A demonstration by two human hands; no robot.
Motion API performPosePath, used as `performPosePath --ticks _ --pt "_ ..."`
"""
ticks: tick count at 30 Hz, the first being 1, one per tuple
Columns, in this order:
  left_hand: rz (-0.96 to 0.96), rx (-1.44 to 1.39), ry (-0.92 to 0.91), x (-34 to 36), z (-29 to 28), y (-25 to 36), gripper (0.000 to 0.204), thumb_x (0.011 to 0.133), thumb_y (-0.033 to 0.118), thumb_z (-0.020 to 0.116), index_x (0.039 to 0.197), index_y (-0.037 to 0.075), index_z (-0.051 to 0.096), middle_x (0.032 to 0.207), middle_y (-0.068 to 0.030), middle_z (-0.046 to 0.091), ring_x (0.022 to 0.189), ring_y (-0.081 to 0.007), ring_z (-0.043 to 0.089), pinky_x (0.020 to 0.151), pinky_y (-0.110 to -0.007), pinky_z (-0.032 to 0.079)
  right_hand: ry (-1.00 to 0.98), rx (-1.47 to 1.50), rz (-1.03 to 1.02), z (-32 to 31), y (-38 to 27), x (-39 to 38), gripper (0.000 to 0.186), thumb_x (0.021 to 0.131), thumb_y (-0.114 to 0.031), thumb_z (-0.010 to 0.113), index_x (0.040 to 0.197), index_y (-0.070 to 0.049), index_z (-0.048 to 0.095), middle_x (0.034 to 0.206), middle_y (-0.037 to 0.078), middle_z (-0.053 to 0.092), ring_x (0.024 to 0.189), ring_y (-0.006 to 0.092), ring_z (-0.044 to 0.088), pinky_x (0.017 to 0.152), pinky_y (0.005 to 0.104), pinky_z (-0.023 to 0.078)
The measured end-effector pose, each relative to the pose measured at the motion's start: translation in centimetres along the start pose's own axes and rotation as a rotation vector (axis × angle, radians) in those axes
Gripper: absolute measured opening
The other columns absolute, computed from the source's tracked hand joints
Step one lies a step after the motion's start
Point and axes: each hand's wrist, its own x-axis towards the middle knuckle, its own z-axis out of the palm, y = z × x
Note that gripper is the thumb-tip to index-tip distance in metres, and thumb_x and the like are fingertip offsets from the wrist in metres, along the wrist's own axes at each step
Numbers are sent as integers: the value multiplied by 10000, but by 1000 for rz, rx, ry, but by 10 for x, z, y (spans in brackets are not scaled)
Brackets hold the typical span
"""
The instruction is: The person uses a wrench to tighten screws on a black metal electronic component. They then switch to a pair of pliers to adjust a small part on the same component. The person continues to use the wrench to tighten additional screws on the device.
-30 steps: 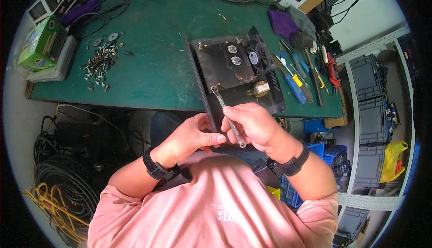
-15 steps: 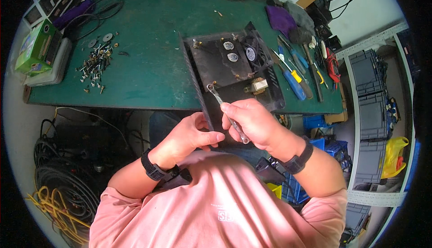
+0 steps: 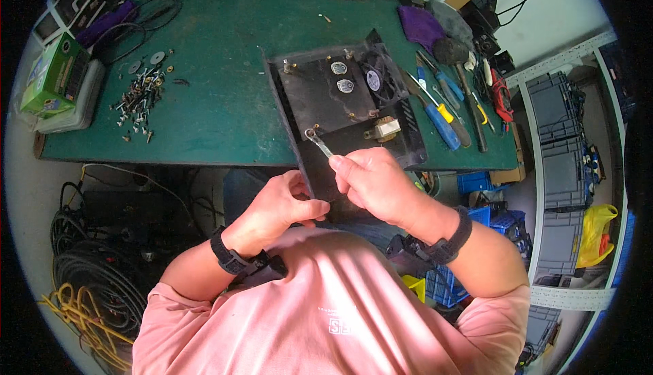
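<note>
A black metal casing (image 3: 309,96) lies open at the table's front edge, its near end jutting past it. Inside are two round silver parts, a cooling fan (image 3: 376,81) and a small transformer (image 3: 386,128). My right hand (image 3: 371,179) is closed round a wrench (image 3: 321,145); the wrench's ring end sits on a bolt post near the casing's left side. My left hand (image 3: 289,201) grips the near left edge of the casing, thumb on top, the other fingers partly hidden below.
A heap of screws (image 3: 139,99) with washers lies on the green table (image 3: 211,75). Screwdrivers (image 3: 442,123), pliers and a hammer (image 3: 469,103) lie right of the casing. A green box (image 3: 54,75) stands far left; grey crates (image 3: 561,171) fill a shelf at right.
The wrench has turned a little, and my right hand now covers its near end. Casing and both hands have shifted slightly left in the picture.
</note>
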Motion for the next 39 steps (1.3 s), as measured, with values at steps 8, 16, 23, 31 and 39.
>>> performPosePath --ticks 8,16,23,31,39 --pt "-3 8 4 -2 1 2 376 742 162 691 1017 -53 551 871 -74 605 735 -127 573 644 -248 479 -116 -564 -149 -51 -28 28 381 898 -302 577 656 -10 615 537 14 512 516 103 452 491 294 377" --pt "-57 -34 -5 -3 -1 3 435 744 157 701 1086 -57 535 950 -93 606 805 -147 596 710 -265 516 152 -1081 -323 -39 -41 16 348 871 -332 577 730 -18 633 709 192 629 694 360 625 629 450 483" --pt "-40 -56 -31 0 -4 -4 531 722 152 699 1176 -35 499 989 -96 609 796 -171 625 684 -282 544 270 -1050 -592 -40 -26 14 290 890 -288 555 746 -40 599 707 192 621 695 370 633 610 454 499" --pt "-23 -33 -35 -2 -2 0 588 719 238 751 1182 -20 495 988 -92 612 808 -165 627 683 -273 538 170 -629 -315 -19 -11 -6 324 930 -254 519 737 -3 588 652 176 604 582 325 599 534 415 458" --pt "18 -12 -72 -1 -4 -3 552 733 322 751 1113 -4 518 929 -70 632 811 -141 622 681 -252 524 -204 242 155 1 -2 -2 346 980 -278 448 809 -19 602 600 88 627 446 132 568 403 222 417"
